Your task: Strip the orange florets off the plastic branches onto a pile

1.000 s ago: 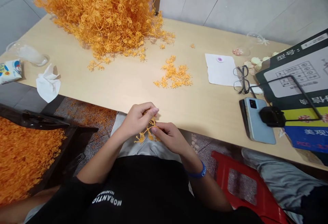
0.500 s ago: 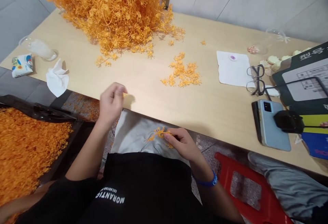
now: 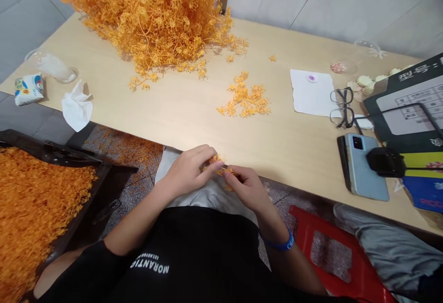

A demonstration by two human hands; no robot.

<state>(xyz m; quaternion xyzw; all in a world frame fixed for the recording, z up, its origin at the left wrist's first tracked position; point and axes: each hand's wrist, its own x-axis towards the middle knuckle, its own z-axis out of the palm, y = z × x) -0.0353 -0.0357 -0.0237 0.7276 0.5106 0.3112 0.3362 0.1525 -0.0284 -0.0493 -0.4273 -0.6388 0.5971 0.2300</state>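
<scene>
My left hand and my right hand meet above my lap at the table's front edge. Between them is a small orange plastic flower sprig, its spiky heads partly hidden by my fingers. The right thumb and fingers pinch the sprig, and the left thumb and forefinger close on its other end. Beyond the hands, a loose cluster of orange flower pieces lies on the table. A large heap of branching orange flower stems rises at the back left.
A dark crate full of orange pieces stands at lower left. Tissue, a packet and a toppled cup lie at the table's left. Glasses, paper, a phone and a box occupy the right. A red stool is below.
My left hand has come right from over the table's front edge to the flower sprig and closed on it. My right hand stays almost in place, still holding the sprig.
</scene>
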